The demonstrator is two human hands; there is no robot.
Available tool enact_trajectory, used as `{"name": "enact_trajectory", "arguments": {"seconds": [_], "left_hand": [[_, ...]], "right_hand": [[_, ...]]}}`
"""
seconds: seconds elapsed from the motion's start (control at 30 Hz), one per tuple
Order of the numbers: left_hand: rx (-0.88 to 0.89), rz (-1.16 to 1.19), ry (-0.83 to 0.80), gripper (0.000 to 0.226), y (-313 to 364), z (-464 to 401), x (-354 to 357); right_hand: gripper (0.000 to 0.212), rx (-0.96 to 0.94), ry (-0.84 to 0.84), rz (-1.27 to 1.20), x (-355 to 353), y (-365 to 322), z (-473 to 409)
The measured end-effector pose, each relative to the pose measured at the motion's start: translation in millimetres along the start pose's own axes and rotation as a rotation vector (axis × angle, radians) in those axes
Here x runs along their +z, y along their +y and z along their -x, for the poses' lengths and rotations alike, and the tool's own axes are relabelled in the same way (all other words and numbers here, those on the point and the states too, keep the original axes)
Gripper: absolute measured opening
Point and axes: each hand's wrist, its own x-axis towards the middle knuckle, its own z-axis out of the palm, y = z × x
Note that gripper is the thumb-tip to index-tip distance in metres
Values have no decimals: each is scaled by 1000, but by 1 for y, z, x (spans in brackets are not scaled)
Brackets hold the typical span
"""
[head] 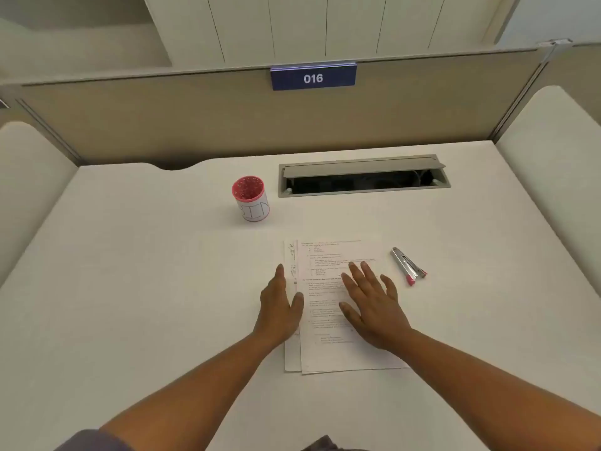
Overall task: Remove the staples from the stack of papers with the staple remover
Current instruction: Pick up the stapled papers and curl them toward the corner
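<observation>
We note both hands, left hand [279, 312] and right hand [374, 307], fingers spread flat on the stack of papers [338, 356], staple remover [408, 265] untouched; loose sheets may slide apart.

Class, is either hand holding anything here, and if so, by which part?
Nothing is held. The right hand lies flat on the papers; the left hand rests at their edge.

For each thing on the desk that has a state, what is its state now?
Papers: flat on the desk, sheets slightly offset.
Staple remover: lying right of the papers, untouched.
Cup: upright, open top.
Cable hatch: lid open.
Left hand: open, at the papers' left edge.
Right hand: open, flat on the papers.
</observation>
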Motion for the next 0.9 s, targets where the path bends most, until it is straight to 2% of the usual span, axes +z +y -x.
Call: {"name": "enact_trajectory", "arguments": {"seconds": [0.07,0.37,0.6,0.73,0.9], "left_hand": [[-62,43,53,77,0,-6,-1],[-350,337,105,54,10,-32,-2],[-439,516,106,37,12,-45,-4],[-485,642,47,22,14,-51,-7],[-450,644,0,11,13,-51,-7]], "right_hand": [[65,0,-1,15,3,4,-1],[66,44,-55,23,24,11,-2],[65,54,-55,49,27,9,-1],[65,52,-58,53,27,9,-1],[64,58,-37,65,28,8,-1]]}}
